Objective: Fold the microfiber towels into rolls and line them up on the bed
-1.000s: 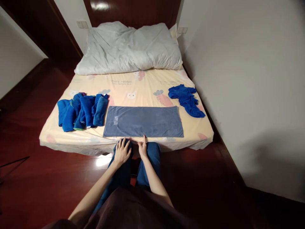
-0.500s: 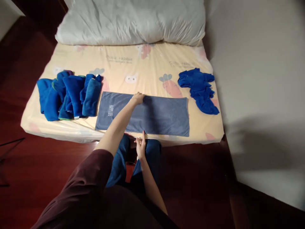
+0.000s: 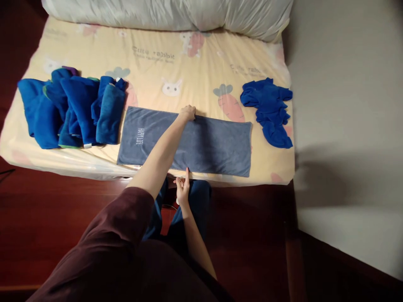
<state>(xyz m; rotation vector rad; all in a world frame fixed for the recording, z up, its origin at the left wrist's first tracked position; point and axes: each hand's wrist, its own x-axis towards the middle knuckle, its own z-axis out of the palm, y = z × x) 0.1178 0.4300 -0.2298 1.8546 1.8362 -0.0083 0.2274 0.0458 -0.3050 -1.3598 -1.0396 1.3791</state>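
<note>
A grey-blue towel (image 3: 217, 144) with white lettering at its left end lies spread flat and long from left to right near the bed's front edge. My left hand (image 3: 188, 112) is closed on the middle of its far edge, and the forearm crosses over the cloth. At the near edge, my right hand (image 3: 182, 188) holds nothing. Its index finger is stretched out to touch the towel's border while the other fingers are loosely bent.
Several blue cloths (image 3: 80, 111) lie overlapped on the left of the bed (image 3: 151, 88). A crumpled blue cloth (image 3: 267, 105) is on the right. Behind is a pale rolled quilt (image 3: 163, 12). A wall (image 3: 340, 109) rises along the right side.
The view has shifted, so the bed and cloths look nearer and higher up. Both hands keep their places at the towel's far and near edges.
</note>
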